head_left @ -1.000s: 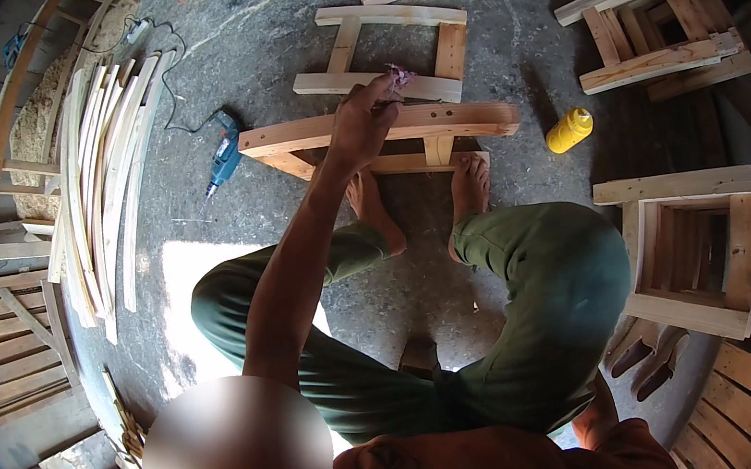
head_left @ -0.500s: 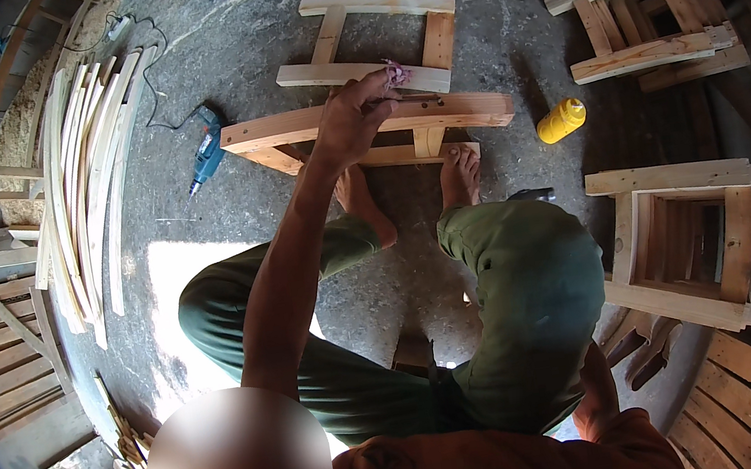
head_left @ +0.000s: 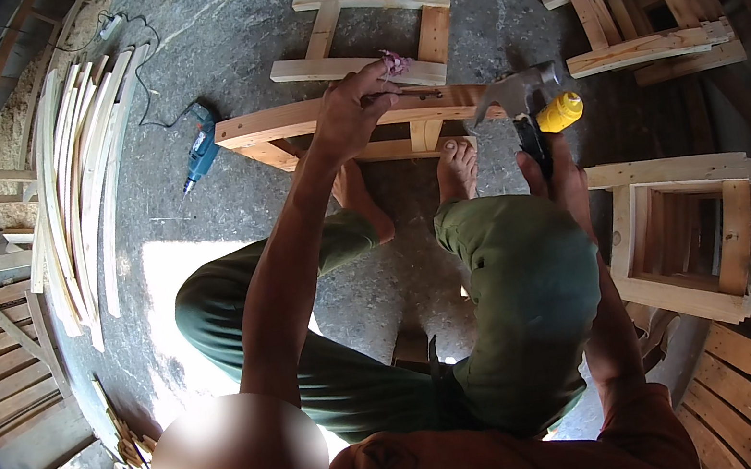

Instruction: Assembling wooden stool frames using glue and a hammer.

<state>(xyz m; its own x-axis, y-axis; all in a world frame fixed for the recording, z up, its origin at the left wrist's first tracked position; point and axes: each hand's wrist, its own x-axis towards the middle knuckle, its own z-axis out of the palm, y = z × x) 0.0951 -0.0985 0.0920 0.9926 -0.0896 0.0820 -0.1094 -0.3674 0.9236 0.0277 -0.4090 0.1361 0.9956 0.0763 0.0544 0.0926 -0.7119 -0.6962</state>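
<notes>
My right hand grips a claw hammer by its black handle, with the metal head raised near the right end of a wooden frame. My left hand rests over the top rail of that frame, fingers closed around a small crumpled pink-purple bundle that sticks out past the fingertips. Whether it is a bag or a cloth I cannot make out. Small dark marks or fasteners show on the rail just right of the fingers. My bare feet are against the near side of the frame.
Beyond lies another wooden frame on the concrete floor. A blue power drill with a cord lies left, beside long wooden strips. A yellow bottle stands behind the hammer. Stacked frames are at the right.
My right hand has come up from beside my right leg and now holds the hammer, which lay on the floor near my right knee. My left hand has barely moved.
</notes>
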